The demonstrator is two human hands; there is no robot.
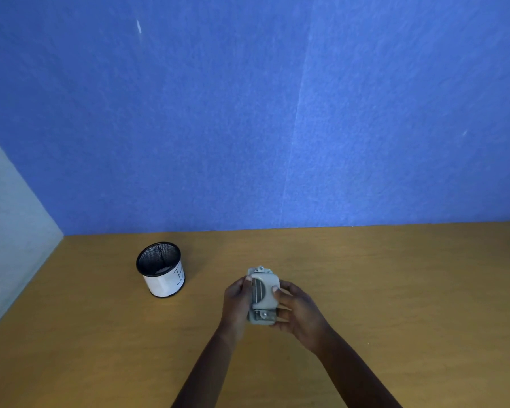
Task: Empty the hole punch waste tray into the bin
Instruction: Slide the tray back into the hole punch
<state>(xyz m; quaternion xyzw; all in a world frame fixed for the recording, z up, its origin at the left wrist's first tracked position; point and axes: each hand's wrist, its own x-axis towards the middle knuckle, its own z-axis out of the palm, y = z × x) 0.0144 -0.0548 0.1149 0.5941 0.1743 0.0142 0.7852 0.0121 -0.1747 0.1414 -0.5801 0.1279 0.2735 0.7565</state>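
Gripping hole punch [263, 294] – both hands; bin [161, 269] label unreadable.

Legible text: none. Bin [161, 269], black mesh, white paper band around its wall: the band carries thin hand-drawn black lines on the side facing right, a mark too small and slanted to read as a letter or number. Hole punch [263, 294]: no readable brand or label.
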